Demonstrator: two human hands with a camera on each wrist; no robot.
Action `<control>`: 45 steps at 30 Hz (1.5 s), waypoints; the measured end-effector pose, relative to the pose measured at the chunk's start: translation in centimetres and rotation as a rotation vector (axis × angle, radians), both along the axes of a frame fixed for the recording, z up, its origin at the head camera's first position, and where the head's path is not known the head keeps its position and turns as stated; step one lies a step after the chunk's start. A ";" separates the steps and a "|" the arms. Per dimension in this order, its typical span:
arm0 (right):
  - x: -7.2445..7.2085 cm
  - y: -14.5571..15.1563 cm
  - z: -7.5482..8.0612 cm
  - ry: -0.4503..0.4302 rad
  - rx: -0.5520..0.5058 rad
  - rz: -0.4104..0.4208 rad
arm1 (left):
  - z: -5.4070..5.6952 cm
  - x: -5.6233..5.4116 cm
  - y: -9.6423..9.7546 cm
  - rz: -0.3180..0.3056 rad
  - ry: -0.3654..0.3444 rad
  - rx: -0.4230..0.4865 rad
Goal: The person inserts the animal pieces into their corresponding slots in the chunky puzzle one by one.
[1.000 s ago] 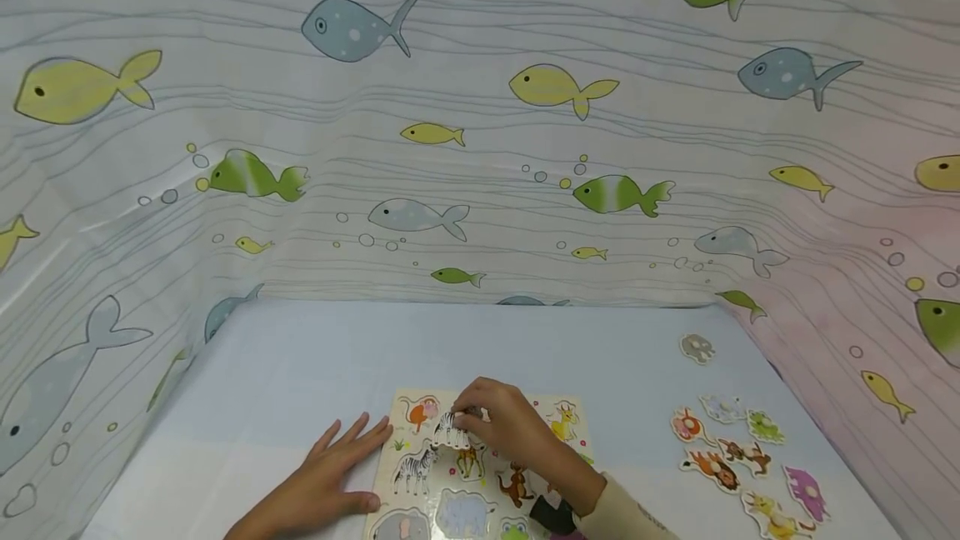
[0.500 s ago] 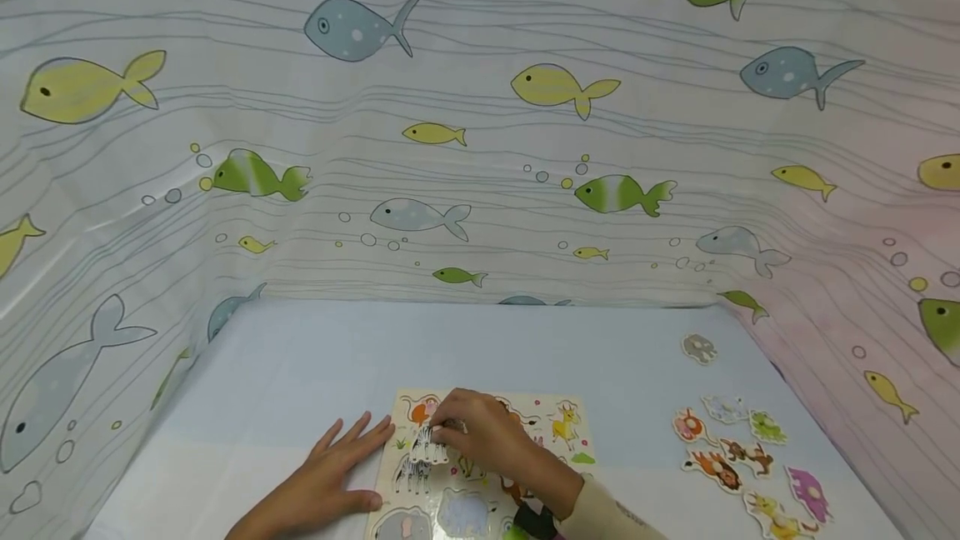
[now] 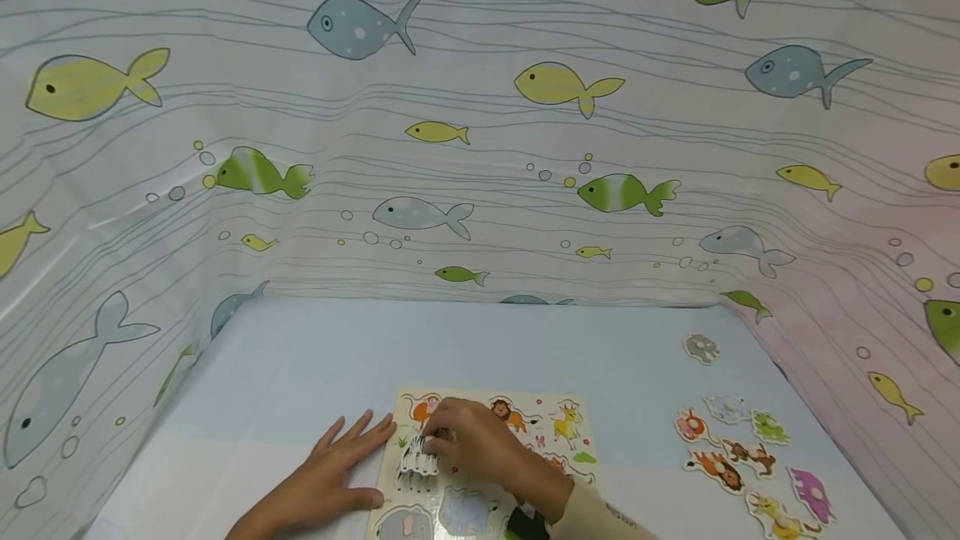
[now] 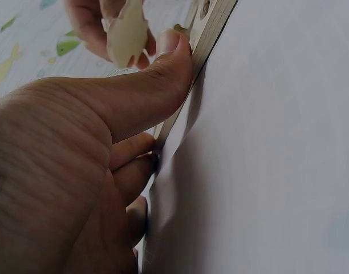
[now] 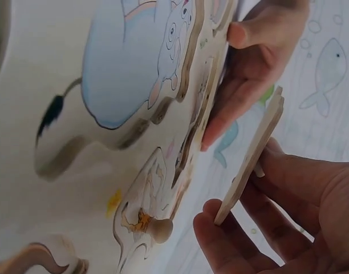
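A wooden animal puzzle board [image 3: 542,415] lies on the table. My right hand [image 3: 480,448] pinches a zebra puzzle piece [image 3: 417,458] between thumb and fingers, raised just over the board's zebra spot [image 3: 414,486]. Seen from the right wrist, the zebra piece [image 5: 251,157] is tilted edge-on above the board. With fingers spread, my left hand [image 3: 322,473] touches the board's left edge; in the left wrist view its thumb [image 4: 169,68] presses on the wooden rim. A giraffe puzzle piece [image 5: 141,220] with a round knob sits in the board in the right wrist view.
Loose animal pieces lie on the right of the table, among them a lion [image 3: 716,471], a frog [image 3: 770,427] and a purple animal [image 3: 810,494]. A grey piece [image 3: 702,348] lies farther back. Fish-patterned fabric [image 3: 450,190] walls the table's back and sides.
My right hand has carried the zebra piece left and down, from the board's upper middle to over the zebra spot. My left hand stays at the board's edge.
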State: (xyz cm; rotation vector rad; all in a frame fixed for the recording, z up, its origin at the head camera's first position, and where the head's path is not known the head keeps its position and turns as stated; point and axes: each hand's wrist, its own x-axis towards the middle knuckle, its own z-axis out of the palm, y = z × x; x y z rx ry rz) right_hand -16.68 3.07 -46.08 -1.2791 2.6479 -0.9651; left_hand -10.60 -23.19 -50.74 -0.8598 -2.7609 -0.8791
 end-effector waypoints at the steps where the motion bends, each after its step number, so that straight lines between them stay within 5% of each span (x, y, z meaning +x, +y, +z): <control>1: 0.0 0.0 -0.1 0.002 0.008 -0.001 | 0.1 0.0 0.0 0.001 -0.003 -0.001; 10: 0.3 -0.4 -0.9 0.014 0.054 0.013 | 0.0 0.0 0.0 -0.007 0.047 -0.011; 45: 0.7 -1.2 -1.7 0.228 0.151 0.032 | 0.0 -0.1 0.0 -0.008 0.002 0.007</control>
